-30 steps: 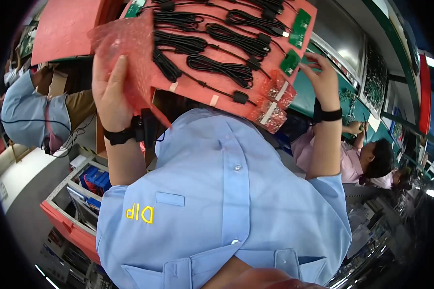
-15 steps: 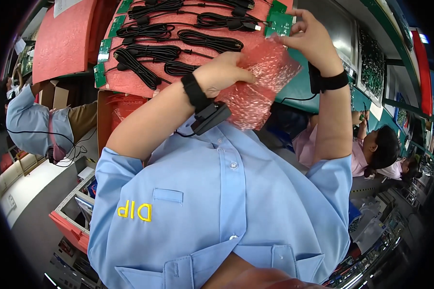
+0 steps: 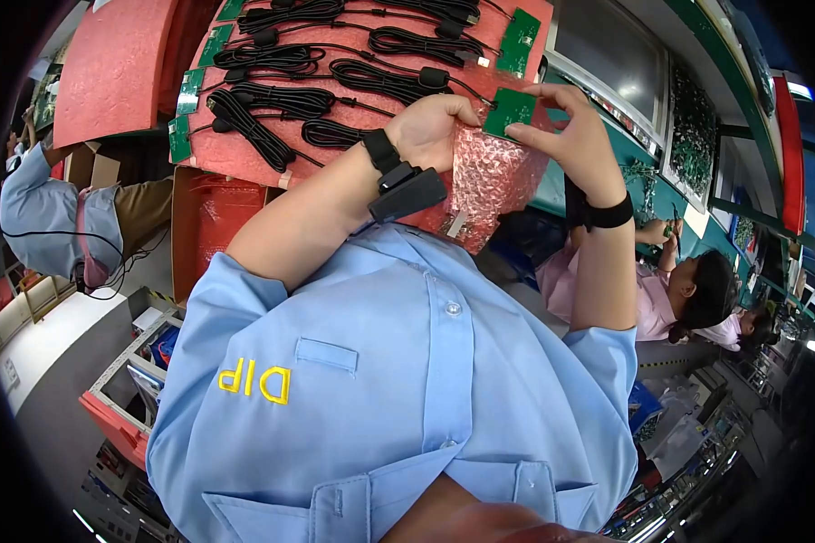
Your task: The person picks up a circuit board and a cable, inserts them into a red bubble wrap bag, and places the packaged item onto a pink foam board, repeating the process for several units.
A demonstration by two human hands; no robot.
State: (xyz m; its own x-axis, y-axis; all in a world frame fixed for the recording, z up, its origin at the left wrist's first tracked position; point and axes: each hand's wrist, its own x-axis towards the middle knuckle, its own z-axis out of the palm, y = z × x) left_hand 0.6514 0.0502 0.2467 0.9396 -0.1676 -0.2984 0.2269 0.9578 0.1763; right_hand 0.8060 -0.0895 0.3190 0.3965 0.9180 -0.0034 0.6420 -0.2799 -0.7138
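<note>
My right hand (image 3: 575, 149) pinches a small green circuit board (image 3: 509, 113) between thumb and fingers. A black cable runs from its left edge toward a coiled black cable (image 3: 380, 80) on the pink foam sheet. Just below the board hangs a pinkish, see-through bubble-wrap bag (image 3: 493, 176), its upper edge close to the board. My left hand (image 3: 430, 131) is closed on the left side of this bag near its top, though the fingertips are partly hidden. Whether the board's lower edge is inside the bag, I cannot tell.
Several coiled cables with green boards lie on the pink foam sheet (image 3: 244, 152). Below its left corner stands a cardboard box (image 3: 183, 226) holding pink bags. A metal-framed tray (image 3: 607, 54) is at the upper right. A co-worker in pink (image 3: 647, 290) sits at the right.
My right hand has drawn a green board down and left from the foam's right edge to the top of the bag. My left hand has shifted slightly, still holding the bag.
</note>
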